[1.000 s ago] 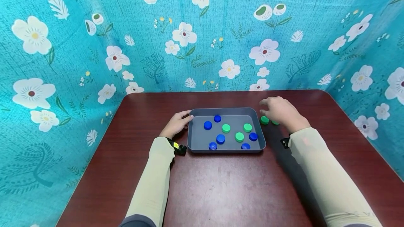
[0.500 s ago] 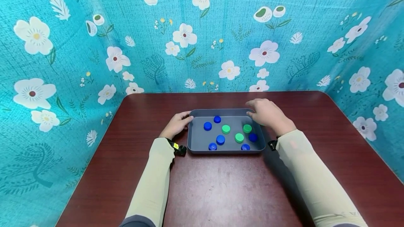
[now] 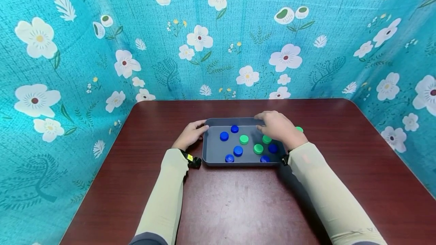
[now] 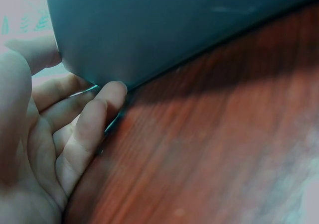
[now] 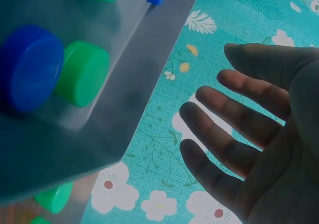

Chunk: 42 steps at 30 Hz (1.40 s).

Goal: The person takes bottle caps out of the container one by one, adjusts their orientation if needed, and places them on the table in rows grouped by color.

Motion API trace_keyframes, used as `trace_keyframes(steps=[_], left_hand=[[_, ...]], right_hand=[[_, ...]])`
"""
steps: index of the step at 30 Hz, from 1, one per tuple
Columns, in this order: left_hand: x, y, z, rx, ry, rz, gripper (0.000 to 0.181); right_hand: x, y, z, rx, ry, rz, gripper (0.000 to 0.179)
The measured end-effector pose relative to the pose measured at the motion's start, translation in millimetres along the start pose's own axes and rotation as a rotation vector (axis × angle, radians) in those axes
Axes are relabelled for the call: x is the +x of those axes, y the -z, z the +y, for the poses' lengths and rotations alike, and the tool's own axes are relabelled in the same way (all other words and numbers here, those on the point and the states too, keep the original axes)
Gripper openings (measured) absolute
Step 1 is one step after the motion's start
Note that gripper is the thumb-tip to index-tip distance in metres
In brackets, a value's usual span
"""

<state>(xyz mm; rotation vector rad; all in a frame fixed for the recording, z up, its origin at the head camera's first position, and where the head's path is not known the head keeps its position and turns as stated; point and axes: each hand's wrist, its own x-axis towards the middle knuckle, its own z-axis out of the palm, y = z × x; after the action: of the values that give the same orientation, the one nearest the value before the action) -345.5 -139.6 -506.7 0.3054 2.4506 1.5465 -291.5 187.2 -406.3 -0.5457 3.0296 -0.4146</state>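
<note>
A grey rectangular tray (image 3: 243, 164) lies on the table with several blue caps (image 3: 224, 136) and a few green caps (image 3: 243, 139) scattered in it. At its left end my left hand (image 3: 190, 134) holds the back corner; the left wrist view shows the thumb at the rim and the fingers (image 4: 89, 127) against the outer wall. Over the tray's back right part hovers my right hand (image 3: 277, 126), covering some of the rim. With fingers spread and nothing in them, the right hand (image 5: 249, 129) appears apart from the tray in the right wrist view.
Outside the tray, past the right wrist, a green cap (image 3: 299, 128) sits on the dark red-brown table (image 3: 327, 124); another low green cap (image 5: 40, 220) shows in the right wrist view. A teal floral curtain (image 3: 235, 48) hangs behind the table.
My right hand has moved left, from above the green caps beside the tray to over the tray's back right part. The left hand, tray and visible caps keep their places.
</note>
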Motion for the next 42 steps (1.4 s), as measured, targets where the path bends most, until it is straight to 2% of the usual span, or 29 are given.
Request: trace_keyframes(steps=[22, 35, 42], left_hand=[[1.9, -1.1, -0.2, -0.002, 0.006, -0.001, 0.048], [-0.1, -1.1, -0.4, -0.027, -0.018, -0.006, 0.046], [0.3, -0.6, -1.2, -0.027, -0.007, -0.009, 0.045]], right_hand=[[8.7, -12, -22, -0.015, 0.013, -0.052, 0.038], [14.0, -19, -36, -0.047, 0.050, -0.151, 0.041], [18.9, -22, -39, -0.073, 0.039, -0.229, 0.044]])
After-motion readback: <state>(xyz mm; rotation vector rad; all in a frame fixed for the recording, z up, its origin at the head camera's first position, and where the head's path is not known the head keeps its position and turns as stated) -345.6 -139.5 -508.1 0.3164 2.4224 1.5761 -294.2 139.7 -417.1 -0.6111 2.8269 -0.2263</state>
